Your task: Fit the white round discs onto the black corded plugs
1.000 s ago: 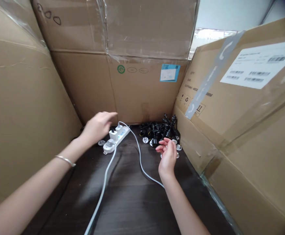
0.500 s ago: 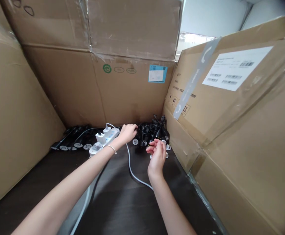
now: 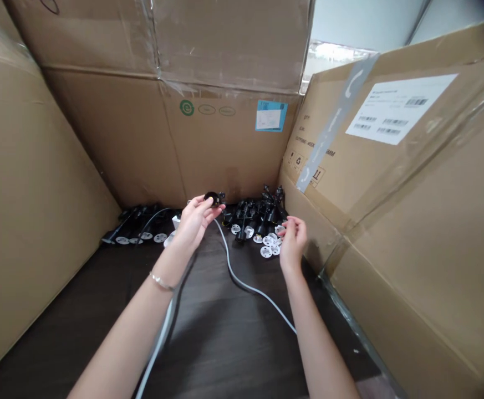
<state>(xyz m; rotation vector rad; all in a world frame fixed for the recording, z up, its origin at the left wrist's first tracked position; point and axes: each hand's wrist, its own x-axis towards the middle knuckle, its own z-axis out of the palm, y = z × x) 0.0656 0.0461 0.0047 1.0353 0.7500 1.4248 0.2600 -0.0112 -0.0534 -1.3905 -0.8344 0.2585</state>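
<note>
While my left hand point(image 3: 195, 224) grips a black part point(image 3: 215, 198) between thumb and fingers, held above the tabletop point(image 3: 225, 343), my right hand point(image 3: 294, 244) is apart from it with fingers curled; I cannot tell whether they hold anything. Just left of my right hand lie loose white discs point(image 3: 265, 252), with a heap of black parts point(image 3: 262, 221) beyond them. I judge that one piece is picked up, nothing joined to it that I can see, and many are left lying. A white cable point(image 3: 262, 289) runs between my forearms. To the left of my left hand, a row of black parts point(image 3: 131, 219) has discs along its near edge; whether those are finished, I cannot say.
</note>
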